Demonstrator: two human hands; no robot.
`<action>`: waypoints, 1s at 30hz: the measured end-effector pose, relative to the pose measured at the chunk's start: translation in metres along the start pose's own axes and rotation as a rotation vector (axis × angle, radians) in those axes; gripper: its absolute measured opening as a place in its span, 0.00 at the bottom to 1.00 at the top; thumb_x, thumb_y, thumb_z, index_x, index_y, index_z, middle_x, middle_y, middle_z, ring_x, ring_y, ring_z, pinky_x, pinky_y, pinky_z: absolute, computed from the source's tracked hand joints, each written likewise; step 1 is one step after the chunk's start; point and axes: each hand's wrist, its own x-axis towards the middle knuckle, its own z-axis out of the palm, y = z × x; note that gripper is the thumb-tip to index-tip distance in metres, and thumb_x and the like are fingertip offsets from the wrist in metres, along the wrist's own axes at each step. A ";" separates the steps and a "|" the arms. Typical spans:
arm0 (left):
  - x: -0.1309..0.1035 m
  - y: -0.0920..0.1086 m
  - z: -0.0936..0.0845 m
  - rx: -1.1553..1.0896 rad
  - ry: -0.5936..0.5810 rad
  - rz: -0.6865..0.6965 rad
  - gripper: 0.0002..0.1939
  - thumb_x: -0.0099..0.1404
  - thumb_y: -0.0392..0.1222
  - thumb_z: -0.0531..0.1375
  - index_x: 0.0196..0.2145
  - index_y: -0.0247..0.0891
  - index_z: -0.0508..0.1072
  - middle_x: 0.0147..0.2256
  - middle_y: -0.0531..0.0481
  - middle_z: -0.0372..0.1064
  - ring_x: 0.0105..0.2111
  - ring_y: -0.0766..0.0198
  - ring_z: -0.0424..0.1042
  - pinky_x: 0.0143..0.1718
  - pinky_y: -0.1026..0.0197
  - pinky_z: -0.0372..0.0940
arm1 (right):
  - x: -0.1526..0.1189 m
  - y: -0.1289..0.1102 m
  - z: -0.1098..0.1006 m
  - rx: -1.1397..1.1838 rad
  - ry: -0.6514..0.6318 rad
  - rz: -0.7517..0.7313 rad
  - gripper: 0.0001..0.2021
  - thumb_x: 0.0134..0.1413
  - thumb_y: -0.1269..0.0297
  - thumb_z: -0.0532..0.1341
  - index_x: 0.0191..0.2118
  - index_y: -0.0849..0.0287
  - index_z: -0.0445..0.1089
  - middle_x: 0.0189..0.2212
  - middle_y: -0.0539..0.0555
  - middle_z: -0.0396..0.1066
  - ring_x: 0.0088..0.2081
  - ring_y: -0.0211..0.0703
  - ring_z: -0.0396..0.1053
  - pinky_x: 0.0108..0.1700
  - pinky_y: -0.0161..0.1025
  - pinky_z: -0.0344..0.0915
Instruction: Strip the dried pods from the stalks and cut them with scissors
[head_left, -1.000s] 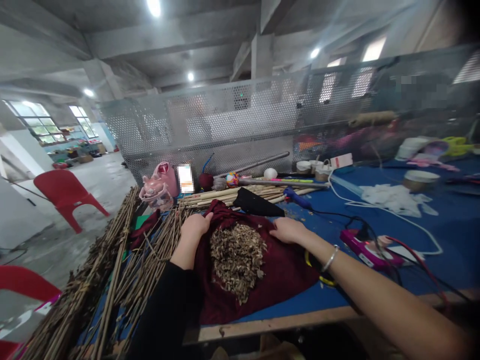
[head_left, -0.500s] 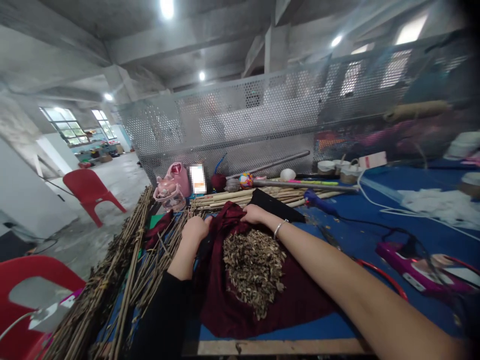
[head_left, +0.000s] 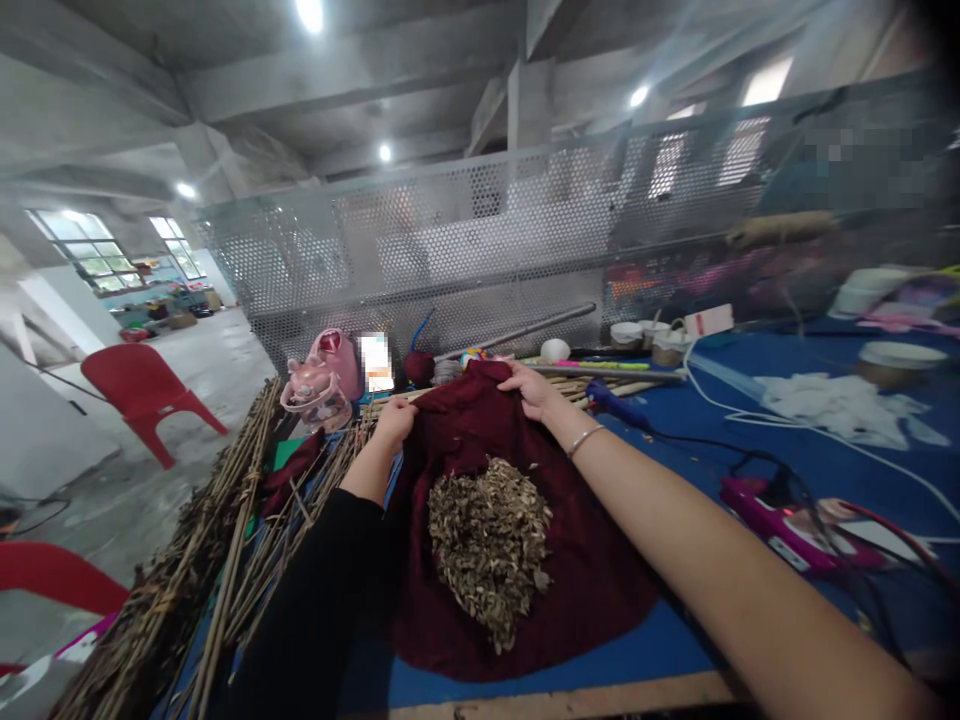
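A dark red cloth lies spread on the blue table, its far edge lifted up. On the cloth rests a heap of dried brown plant pieces, like chopped leaves or husks. My left hand is closed on the far left corner of the cloth. My right hand, with a bracelet at the wrist, pinches the far right part of that edge. The cloth is stretched between the two hands and hides part of the things behind it.
Long bundles of dry sticks lie at the left. A pink jar, a lit phone and sticks stand or lie behind the cloth. To the right are a blue glue gun, a magenta power strip, cords and white plastic.
Both hands have raised the far edge of the cloth and pulled it taut; before, it was bunched near the right hand. The view has shifted slightly to the right.
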 end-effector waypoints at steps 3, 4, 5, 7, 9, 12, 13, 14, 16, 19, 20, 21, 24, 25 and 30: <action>0.002 -0.001 -0.014 0.105 0.094 -0.037 0.16 0.58 0.37 0.54 0.45 0.30 0.68 0.38 0.40 0.73 0.38 0.58 0.72 0.36 0.62 0.65 | 0.008 0.002 -0.006 -0.101 0.126 0.040 0.25 0.41 0.74 0.53 0.50 0.58 0.55 0.40 0.54 0.72 0.41 0.45 0.70 0.43 0.43 0.65; 0.001 -0.002 -0.019 0.145 0.121 -0.045 0.18 0.58 0.36 0.54 0.47 0.29 0.66 0.41 0.37 0.71 0.41 0.56 0.71 0.38 0.60 0.65 | 0.008 0.003 -0.007 -0.149 0.162 0.057 0.25 0.43 0.73 0.53 0.51 0.59 0.54 0.41 0.56 0.70 0.43 0.45 0.68 0.45 0.43 0.63; -0.001 -0.003 -0.023 0.183 0.141 -0.047 0.20 0.58 0.36 0.54 0.49 0.28 0.64 0.44 0.35 0.69 0.44 0.54 0.69 0.41 0.59 0.64 | 0.007 0.004 -0.009 -0.202 0.192 0.075 0.24 0.45 0.71 0.53 0.52 0.61 0.53 0.43 0.58 0.69 0.45 0.46 0.67 0.47 0.43 0.61; -0.009 -0.002 -0.031 0.256 0.134 -0.030 0.20 0.58 0.38 0.55 0.48 0.28 0.64 0.47 0.32 0.67 0.48 0.52 0.67 0.45 0.57 0.62 | -0.002 0.006 -0.012 -0.314 0.214 0.102 0.23 0.47 0.67 0.55 0.52 0.63 0.53 0.45 0.61 0.67 0.47 0.48 0.64 0.48 0.43 0.58; -0.019 -0.001 -0.036 0.306 0.060 0.000 0.18 0.57 0.46 0.56 0.40 0.29 0.70 0.42 0.34 0.71 0.46 0.50 0.69 0.45 0.57 0.63 | -0.023 0.005 -0.017 -0.425 0.170 0.106 0.21 0.47 0.63 0.57 0.48 0.64 0.58 0.44 0.62 0.66 0.46 0.50 0.64 0.48 0.44 0.57; -0.038 0.000 -0.044 0.408 -0.256 -0.051 0.23 0.53 0.59 0.58 0.24 0.32 0.71 0.26 0.39 0.73 0.33 0.52 0.74 0.36 0.58 0.67 | -0.080 -0.003 -0.028 -0.562 0.021 0.070 0.17 0.42 0.62 0.62 0.40 0.63 0.64 0.40 0.62 0.68 0.43 0.52 0.65 0.46 0.43 0.58; -0.044 -0.001 -0.047 0.445 -0.422 -0.086 0.25 0.52 0.61 0.57 0.22 0.32 0.70 0.23 0.40 0.72 0.29 0.54 0.74 0.32 0.59 0.67 | -0.105 -0.007 -0.032 -0.595 -0.030 0.059 0.16 0.40 0.63 0.64 0.38 0.62 0.65 0.39 0.61 0.68 0.42 0.52 0.65 0.45 0.43 0.58; -0.049 -0.002 -0.050 0.488 -0.592 -0.107 0.25 0.52 0.62 0.57 0.22 0.33 0.70 0.23 0.41 0.72 0.27 0.56 0.73 0.30 0.60 0.67 | -0.132 -0.012 -0.036 -0.618 -0.089 0.051 0.15 0.37 0.64 0.65 0.35 0.61 0.66 0.36 0.59 0.69 0.40 0.51 0.65 0.43 0.41 0.58; -0.059 -0.006 -0.055 0.579 -0.848 -0.088 0.22 0.53 0.58 0.58 0.24 0.34 0.70 0.25 0.44 0.73 0.25 0.61 0.73 0.27 0.63 0.67 | -0.183 -0.019 -0.043 -0.696 -0.354 -0.030 0.12 0.38 0.65 0.65 0.33 0.58 0.67 0.34 0.55 0.68 0.37 0.46 0.65 0.40 0.38 0.59; -0.071 -0.014 -0.056 0.705 -0.889 0.016 0.13 0.51 0.49 0.61 0.25 0.33 0.72 0.26 0.45 0.73 0.25 0.62 0.72 0.26 0.64 0.66 | -0.241 -0.023 -0.044 -0.696 -0.627 -0.124 0.15 0.41 0.70 0.63 0.40 0.56 0.67 0.39 0.54 0.65 0.40 0.44 0.64 0.41 0.37 0.59; -0.076 -0.017 -0.053 0.731 -0.860 0.048 0.11 0.50 0.46 0.62 0.25 0.33 0.72 0.26 0.45 0.74 0.25 0.61 0.72 0.27 0.63 0.66 | -0.252 -0.022 -0.042 -0.701 -0.621 -0.160 0.16 0.42 0.70 0.62 0.42 0.56 0.67 0.40 0.55 0.65 0.42 0.45 0.63 0.43 0.39 0.58; -0.080 -0.019 -0.049 0.746 -0.829 0.082 0.10 0.50 0.44 0.61 0.26 0.33 0.73 0.27 0.44 0.74 0.26 0.60 0.72 0.28 0.63 0.66 | -0.260 -0.021 -0.037 -0.707 -0.596 -0.203 0.17 0.45 0.70 0.61 0.44 0.57 0.67 0.41 0.56 0.65 0.43 0.46 0.62 0.45 0.41 0.57; -0.090 -0.024 -0.033 0.781 -0.726 0.202 0.11 0.52 0.39 0.58 0.33 0.34 0.75 0.35 0.43 0.74 0.33 0.59 0.72 0.35 0.63 0.66 | -0.271 -0.018 -0.016 -0.708 -0.528 -0.368 0.15 0.50 0.62 0.60 0.46 0.57 0.67 0.40 0.57 0.66 0.43 0.47 0.61 0.46 0.44 0.55; -0.092 -0.025 -0.029 0.792 -0.695 0.229 0.12 0.54 0.38 0.56 0.34 0.33 0.75 0.36 0.43 0.74 0.35 0.59 0.72 0.37 0.63 0.65 | -0.272 -0.019 -0.006 -0.699 -0.524 -0.424 0.16 0.51 0.58 0.60 0.45 0.58 0.68 0.39 0.57 0.67 0.42 0.47 0.61 0.45 0.44 0.55; -0.093 -0.021 -0.025 0.833 -0.571 0.288 0.18 0.61 0.39 0.47 0.36 0.29 0.75 0.39 0.37 0.73 0.39 0.57 0.72 0.41 0.63 0.63 | -0.272 -0.041 0.060 -0.740 -0.499 -0.564 0.18 0.53 0.49 0.56 0.42 0.59 0.69 0.34 0.56 0.69 0.37 0.45 0.64 0.37 0.40 0.60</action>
